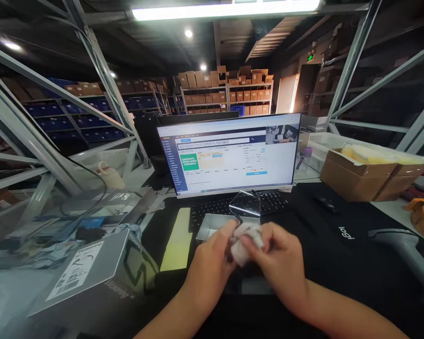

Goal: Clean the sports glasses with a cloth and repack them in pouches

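My left hand [212,256] and my right hand [281,261] meet over the black desk mat [342,254], both closed around a small whitish crumpled wad [245,242], blurred by motion. Just beyond my fingers lies a flat silver tray or plate [210,226] with a clear plastic film [245,203] lifting off it. Behind that sit a black keyboard [212,207] and a lit monitor [229,153] showing a software page.
A grey product box [92,270] and plastic bags lie at the left. A yellow-green sheet [178,240] rests beside the keyboard. An open cardboard box [367,174], a black mouse [327,203], a white basket [325,141] and a handheld scanner [403,245] stand at the right. Warehouse shelves fill the background.
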